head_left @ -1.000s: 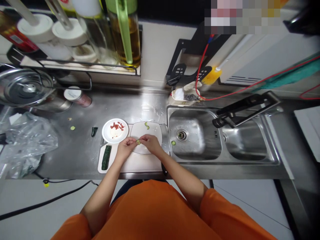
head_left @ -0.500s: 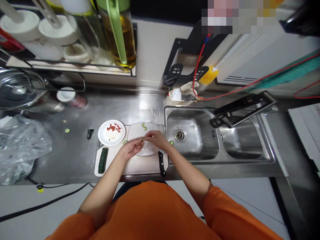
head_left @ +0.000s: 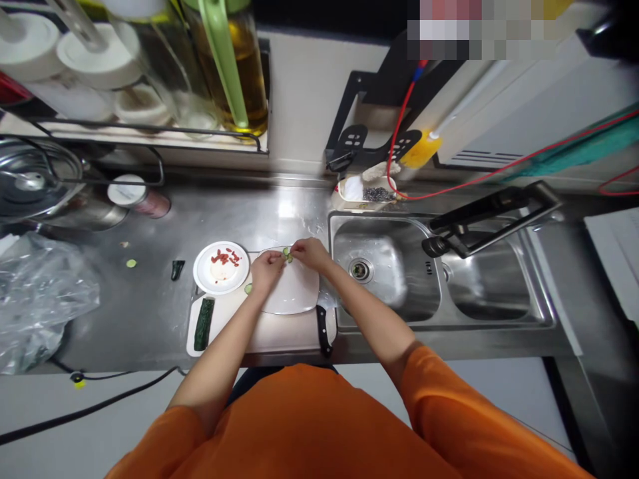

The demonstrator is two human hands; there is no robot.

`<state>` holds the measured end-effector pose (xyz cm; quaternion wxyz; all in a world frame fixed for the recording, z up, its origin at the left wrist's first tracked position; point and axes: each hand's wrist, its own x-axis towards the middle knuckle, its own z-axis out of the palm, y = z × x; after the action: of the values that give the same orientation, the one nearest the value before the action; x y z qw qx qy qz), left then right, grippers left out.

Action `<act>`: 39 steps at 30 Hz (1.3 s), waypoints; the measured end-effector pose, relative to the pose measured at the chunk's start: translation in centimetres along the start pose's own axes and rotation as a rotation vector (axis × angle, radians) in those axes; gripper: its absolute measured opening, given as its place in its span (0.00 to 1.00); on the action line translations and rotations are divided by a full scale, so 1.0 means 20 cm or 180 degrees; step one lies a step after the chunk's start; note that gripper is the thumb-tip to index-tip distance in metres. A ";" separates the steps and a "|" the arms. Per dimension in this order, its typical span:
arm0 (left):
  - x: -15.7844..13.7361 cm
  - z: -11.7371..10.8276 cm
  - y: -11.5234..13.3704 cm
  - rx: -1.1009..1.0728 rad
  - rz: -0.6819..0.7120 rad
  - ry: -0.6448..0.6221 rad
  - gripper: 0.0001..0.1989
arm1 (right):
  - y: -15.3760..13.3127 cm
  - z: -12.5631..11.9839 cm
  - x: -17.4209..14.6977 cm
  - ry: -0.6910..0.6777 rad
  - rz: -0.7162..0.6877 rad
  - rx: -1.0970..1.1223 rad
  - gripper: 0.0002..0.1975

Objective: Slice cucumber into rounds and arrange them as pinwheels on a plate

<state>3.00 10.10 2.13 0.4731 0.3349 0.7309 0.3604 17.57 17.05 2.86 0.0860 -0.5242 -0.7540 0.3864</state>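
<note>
Slices of cucumber sat between my left hand and my right hand, which had both moved up from the middle of the white plate to its far edge; half a second earlier they had met nearer me. The slices lay right at my fingertips. Thumb and fingers were drawn close on each hand, but I could not tell whether either was clamped on a slice. Past my left wrist, a round dish held red pieces. Farther back, a tub held a dark scouring pad, and a bottle held yellow oil.
</note>
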 end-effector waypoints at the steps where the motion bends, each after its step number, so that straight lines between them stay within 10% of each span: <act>1: 0.01 0.01 -0.01 0.0094 0.0028 0.0043 0.08 | 0.00 0.00 0.01 -0.0030 -0.0008 -0.0115 0.07; 39: 0.00 0.07 -0.03 0.1043 0.0462 0.0528 0.08 | -0.07 0.03 -0.03 -0.0042 -0.0003 -0.1405 0.12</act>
<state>4.28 10.07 1.28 0.3233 0.4283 0.7902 0.2962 16.41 15.96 3.54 -0.0356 -0.5275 -0.8210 0.2153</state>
